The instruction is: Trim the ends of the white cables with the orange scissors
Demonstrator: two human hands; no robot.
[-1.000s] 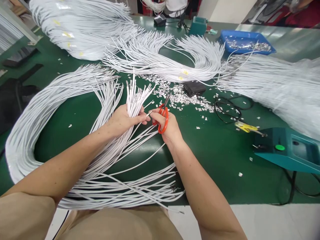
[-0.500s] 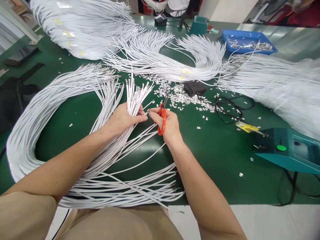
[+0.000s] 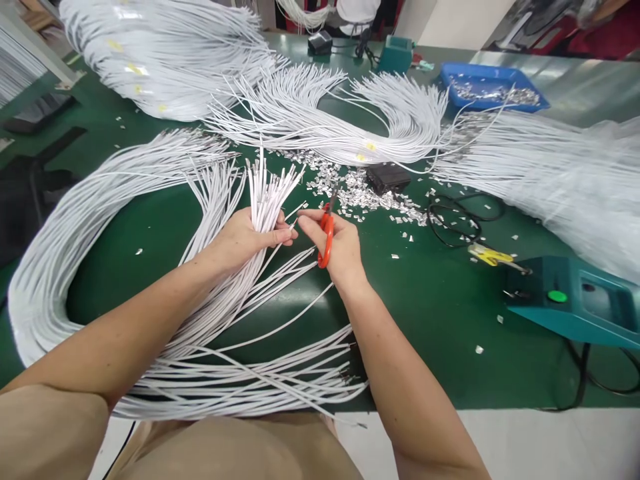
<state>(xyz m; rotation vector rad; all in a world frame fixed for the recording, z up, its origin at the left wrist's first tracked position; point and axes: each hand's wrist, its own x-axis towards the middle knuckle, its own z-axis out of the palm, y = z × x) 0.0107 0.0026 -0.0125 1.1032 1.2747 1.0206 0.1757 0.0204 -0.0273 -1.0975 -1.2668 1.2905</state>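
My left hand (image 3: 250, 235) is closed round a bundle of white cables (image 3: 267, 207), whose cut ends fan out above the fist. A single cable end sticks out past its thumb, towards the other hand. In my right hand (image 3: 341, 245) are red-handled scissors (image 3: 326, 240), lodged against the palm with the blades pointing away from me. The right thumb and forefinger are close to that single cable's end; whether they touch it I cannot tell. More loose cables (image 3: 280, 377) lie under my forearms near the table's front edge.
A large curved cable bundle (image 3: 40, 287) lies at left, with others (image 3: 340, 127) behind. Silvery scraps (image 3: 350, 187) and a black block (image 3: 388, 178) lie mid-table. At right are yellow snips (image 3: 490, 255) and a teal machine (image 3: 575, 297). A blue tray (image 3: 493, 70) stands at the back.
My right thumb and forefinger have lifted slightly and parted a little from the left thumb tip. The scissors and the cable bundle stay in my hands; the view has shifted slightly.
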